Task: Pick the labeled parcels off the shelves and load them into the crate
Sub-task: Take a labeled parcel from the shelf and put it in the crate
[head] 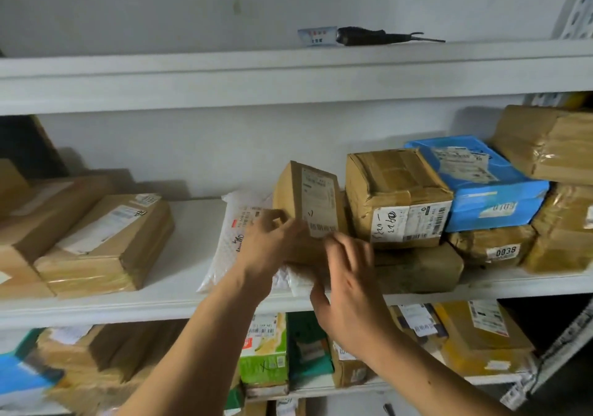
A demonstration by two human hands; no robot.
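The left hand [272, 239] has its grip on the small upright cardboard parcel [308, 203], fingers curled round the lower left edge beside the printed label. The right hand [349, 274] is released, fingers spread and loosely bent just in front of the parcel's lower right corner; whether the fingertips touch the cardboard cannot be told through the blur.

The parcel stands on end on the middle shelf [192, 306], tilted slightly, its foot on a white bubble mailer [231, 242] and its right side close against a squat taped carton [398, 197]. It looks stiff and probably light (one hand seems to steady it), with a dry cardboard face that should not slip. Best hold, in my judgement, is across the two narrow sides, one hand each, keeping thumbs off the label.

The mailer underneath is soft and slick, so it may slide forward when the parcel lifts. A blue poly bag [481, 184] lies further right. No crate is in view.
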